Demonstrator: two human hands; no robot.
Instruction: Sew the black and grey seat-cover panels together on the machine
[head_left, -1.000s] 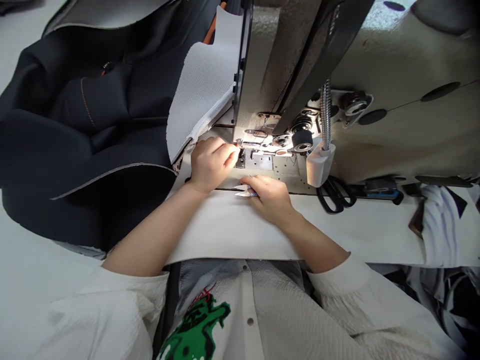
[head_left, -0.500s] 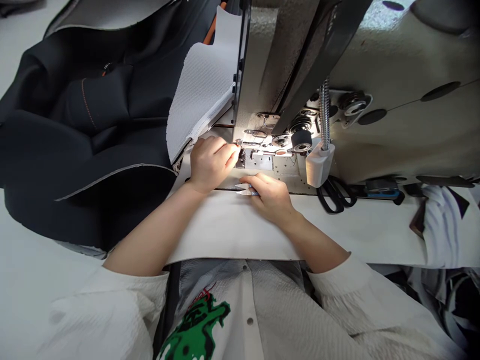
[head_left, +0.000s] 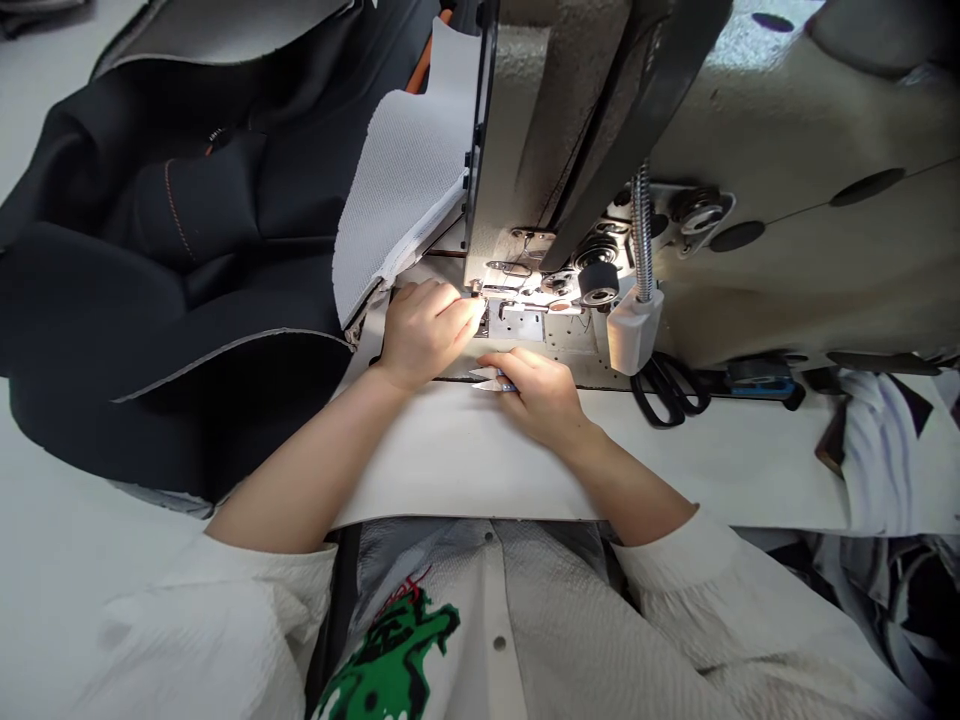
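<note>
My left hand (head_left: 427,330) is closed beside the needle area of the sewing machine (head_left: 517,150), its fingertips pinched together; what they hold, if anything, is too small to make out. My right hand (head_left: 541,392) is wrapped round small thread snips (head_left: 491,380), whose two pointed blades stick out to the left, slightly apart. Just left of my left hand lies a black padded cover (head_left: 195,210) with orange stitching. A light grey mesh piece (head_left: 405,170) stands up at its edge, close to the machine.
A white lamp head (head_left: 634,330) hangs from a coiled metal stem right of the needle area. Black-handled scissors (head_left: 671,392) rest on the white table (head_left: 735,460). Striped cloth (head_left: 877,450) lies at the right.
My left hand has moved slightly to the right and down. My right hand keeps its hold on the snips. The view of the machine has shifted slightly.
</note>
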